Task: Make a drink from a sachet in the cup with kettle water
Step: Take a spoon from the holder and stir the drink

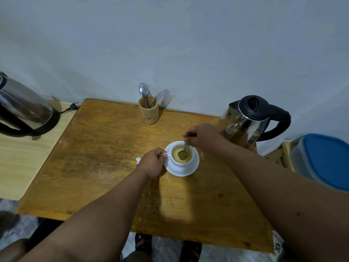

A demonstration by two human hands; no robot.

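A white cup (180, 163) full of pale yellowish drink stands on a white saucer (188, 172) in the middle of the wooden table (105, 159). My left hand (152, 162) grips the cup's handle. My right hand (201, 137) pinches the handle of a spoon (183, 153) whose bowl is dipped in the drink. A steel kettle with a black lid and handle (253, 120) sits at the table's back right corner. A scrap of white sachet paper (138, 159) peeks out left of my left hand, mostly hidden.
A bamboo holder (148, 112) with a spoon and a fork stands at the table's back edge by the wall. A second steel kettle (24, 106) rests on a lighter side table at left. A blue-lidded plastic container (324, 159) sits at right.
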